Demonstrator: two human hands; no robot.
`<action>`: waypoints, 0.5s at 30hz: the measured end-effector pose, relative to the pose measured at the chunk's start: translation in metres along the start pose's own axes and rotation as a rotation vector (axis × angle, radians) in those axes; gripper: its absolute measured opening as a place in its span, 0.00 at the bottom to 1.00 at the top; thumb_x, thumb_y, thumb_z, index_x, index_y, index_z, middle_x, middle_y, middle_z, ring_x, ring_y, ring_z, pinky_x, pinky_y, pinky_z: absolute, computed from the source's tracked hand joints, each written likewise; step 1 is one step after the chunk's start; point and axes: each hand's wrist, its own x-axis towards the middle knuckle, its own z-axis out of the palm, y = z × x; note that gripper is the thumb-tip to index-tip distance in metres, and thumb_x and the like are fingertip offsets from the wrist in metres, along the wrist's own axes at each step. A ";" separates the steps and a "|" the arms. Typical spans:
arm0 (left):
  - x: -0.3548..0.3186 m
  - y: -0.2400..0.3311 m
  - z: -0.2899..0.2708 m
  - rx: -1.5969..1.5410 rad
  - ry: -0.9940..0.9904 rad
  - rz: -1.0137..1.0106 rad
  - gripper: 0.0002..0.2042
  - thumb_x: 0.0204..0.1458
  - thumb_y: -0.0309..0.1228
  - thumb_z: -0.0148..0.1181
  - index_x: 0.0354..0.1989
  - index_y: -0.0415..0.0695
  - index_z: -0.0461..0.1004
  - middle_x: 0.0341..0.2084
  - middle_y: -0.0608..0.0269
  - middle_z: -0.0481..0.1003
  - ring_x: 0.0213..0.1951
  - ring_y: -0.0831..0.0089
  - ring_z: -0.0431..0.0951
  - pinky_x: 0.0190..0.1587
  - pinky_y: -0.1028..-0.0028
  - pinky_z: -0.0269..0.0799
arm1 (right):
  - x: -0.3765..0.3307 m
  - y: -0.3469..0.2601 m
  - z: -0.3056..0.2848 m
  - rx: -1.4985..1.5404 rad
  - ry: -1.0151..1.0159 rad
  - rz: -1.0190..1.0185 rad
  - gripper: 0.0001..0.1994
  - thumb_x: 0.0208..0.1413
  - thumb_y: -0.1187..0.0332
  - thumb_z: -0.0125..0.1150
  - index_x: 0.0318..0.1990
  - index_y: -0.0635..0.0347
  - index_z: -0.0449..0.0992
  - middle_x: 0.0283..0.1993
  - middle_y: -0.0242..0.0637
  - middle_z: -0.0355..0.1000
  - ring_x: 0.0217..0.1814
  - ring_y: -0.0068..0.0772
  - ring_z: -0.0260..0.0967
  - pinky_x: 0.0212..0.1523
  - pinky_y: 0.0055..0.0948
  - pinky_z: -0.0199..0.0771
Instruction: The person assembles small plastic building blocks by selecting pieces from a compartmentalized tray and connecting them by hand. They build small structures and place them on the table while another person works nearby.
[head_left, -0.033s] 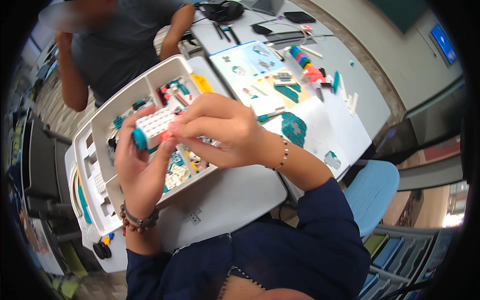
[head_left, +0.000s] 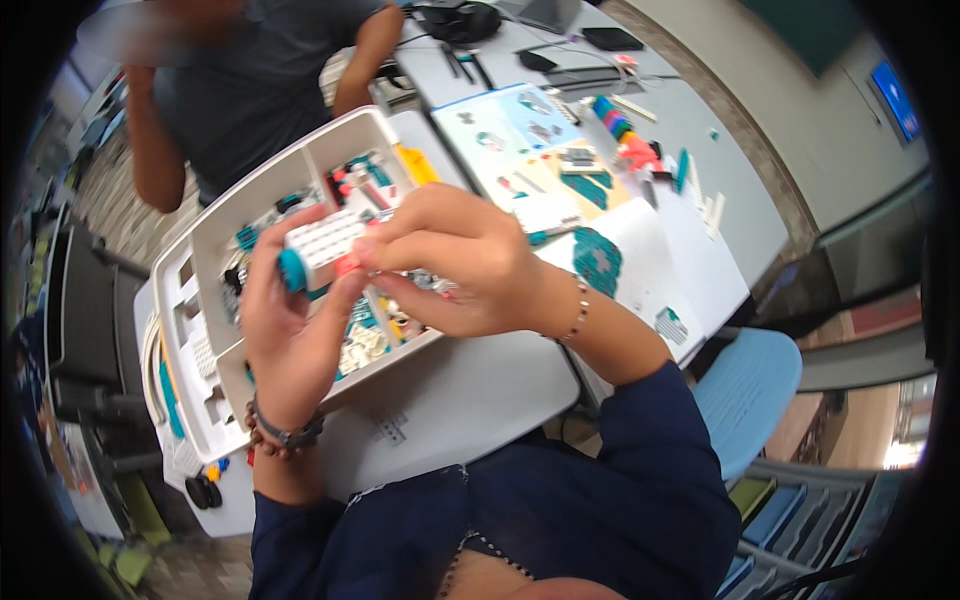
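Observation:
A white studded toy-brick block with a teal round piece on one end is gripped in my left hand, between the thumb and fingers. My right hand is closed in a pinch on a small red piece at the block's near right side. The fingertips hide how far that piece is seated. Both hands are above a white sorting tray, whose compartments hold loose teal, white, red and black building pieces.
Right of the tray lies a printed building booklet, with a white brick assembly on it. Beyond are a multicoloured brick row and white beams. Black wheels sit lower left. A blue chair stands right; a person is opposite.
The whole view has shifted slightly, so the scene and my hands appear a little farther right. My hold on the block and red piece looks the same.

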 end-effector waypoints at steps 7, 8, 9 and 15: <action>-0.001 -0.002 0.000 -0.462 -0.162 -0.213 0.22 0.48 0.25 0.58 0.51 0.36 0.59 0.40 0.59 0.69 0.43 0.76 0.71 0.43 0.77 0.68 | 0.012 -0.004 -0.011 -0.049 -0.106 0.016 0.21 0.28 0.76 0.68 0.36 0.59 0.72 0.32 0.37 0.68 0.35 0.38 0.65 0.36 0.31 0.67; 0.000 0.000 0.001 -0.473 -0.178 -0.223 0.22 0.48 0.27 0.58 0.51 0.36 0.59 0.40 0.59 0.69 0.42 0.77 0.71 0.43 0.77 0.68 | 0.008 -0.005 -0.010 -0.044 -0.056 0.048 0.21 0.27 0.74 0.69 0.36 0.59 0.72 0.33 0.36 0.69 0.35 0.38 0.65 0.36 0.32 0.66; 0.000 0.001 0.001 -0.485 -0.195 -0.233 0.22 0.49 0.29 0.57 0.51 0.36 0.60 0.40 0.60 0.70 0.42 0.77 0.71 0.44 0.78 0.68 | 0.008 -0.005 -0.009 -0.065 -0.048 0.024 0.22 0.26 0.74 0.70 0.36 0.60 0.72 0.33 0.36 0.69 0.35 0.38 0.65 0.36 0.32 0.66; -0.003 0.002 0.004 -0.632 -0.214 -0.334 0.21 0.51 0.34 0.56 0.50 0.37 0.62 0.39 0.61 0.70 0.42 0.78 0.70 0.45 0.77 0.67 | 0.011 -0.008 -0.012 -0.182 -0.049 -0.034 0.22 0.25 0.72 0.71 0.35 0.60 0.73 0.34 0.36 0.69 0.36 0.39 0.66 0.37 0.33 0.66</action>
